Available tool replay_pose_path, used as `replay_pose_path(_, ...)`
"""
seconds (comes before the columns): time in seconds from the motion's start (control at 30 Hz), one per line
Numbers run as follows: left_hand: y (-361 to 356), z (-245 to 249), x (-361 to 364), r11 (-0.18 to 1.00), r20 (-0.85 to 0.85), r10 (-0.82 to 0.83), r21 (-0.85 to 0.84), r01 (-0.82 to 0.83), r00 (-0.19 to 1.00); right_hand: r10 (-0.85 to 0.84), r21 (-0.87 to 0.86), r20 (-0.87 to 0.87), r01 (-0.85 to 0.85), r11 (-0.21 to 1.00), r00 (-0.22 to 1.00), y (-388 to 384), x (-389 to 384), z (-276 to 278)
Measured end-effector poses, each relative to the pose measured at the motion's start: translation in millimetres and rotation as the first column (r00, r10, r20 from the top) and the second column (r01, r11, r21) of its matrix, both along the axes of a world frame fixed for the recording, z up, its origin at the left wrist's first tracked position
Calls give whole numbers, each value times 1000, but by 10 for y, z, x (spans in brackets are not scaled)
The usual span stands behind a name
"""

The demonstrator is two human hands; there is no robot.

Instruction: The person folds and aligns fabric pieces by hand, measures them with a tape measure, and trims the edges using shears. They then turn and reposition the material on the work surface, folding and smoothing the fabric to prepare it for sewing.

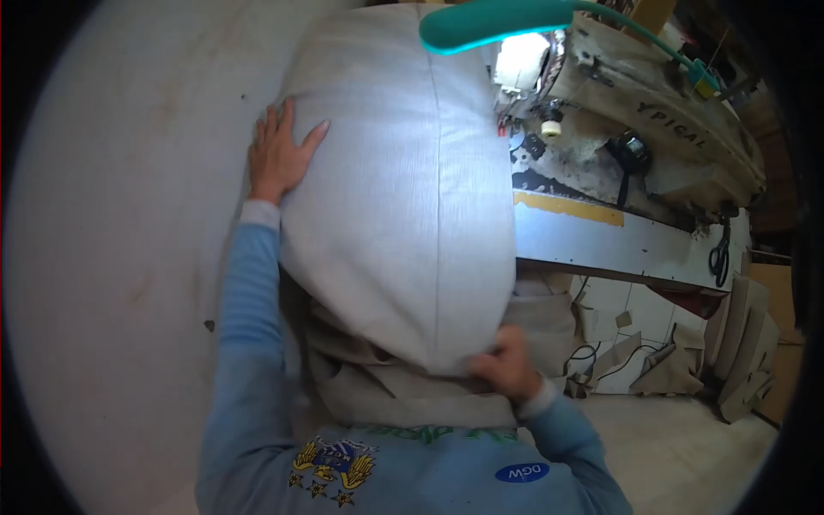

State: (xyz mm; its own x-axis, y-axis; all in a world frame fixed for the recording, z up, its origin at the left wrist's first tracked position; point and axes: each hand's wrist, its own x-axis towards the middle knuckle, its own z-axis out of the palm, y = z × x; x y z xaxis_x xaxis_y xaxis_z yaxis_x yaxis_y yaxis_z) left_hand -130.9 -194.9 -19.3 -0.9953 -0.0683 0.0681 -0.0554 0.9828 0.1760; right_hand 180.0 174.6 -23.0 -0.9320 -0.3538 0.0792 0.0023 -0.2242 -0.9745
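A large piece of light grey upholstery fabric (pixel 369 189) with a long seam lies over the sewing table and hangs toward my lap. On its left edge my left hand (pixel 281 153) rests flat, fingers spread. My right hand (pixel 508 365) is closed on the fabric's near right corner, slightly blurred. The right edge of the fabric runs alongside the sewing machine (pixel 669 112), close to its lit needle area. A green lamp (pixel 498 24) reaches over the far end.
Black scissors (pixel 721 257) lie at the table's right end, and a small black device (pixel 631 154) sits on the machine bed. Fabric scraps (pixel 674 365) and stacked grey padded pieces (pixel 747 343) are on the right. A pale wall-like surface (pixel 129 215) fills the left.
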Motion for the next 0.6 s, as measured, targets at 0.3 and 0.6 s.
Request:
replay_pose_path(0.3,-106,-47,-167,982,-217,-176,-104,157,960,-178,463,285,28,886,942,365,262,38)
replay_pose_path(0.6,1018,872,1748,449,-176,-708,635,628,684,-141,768,-117,180,615,983,1148,246,-11)
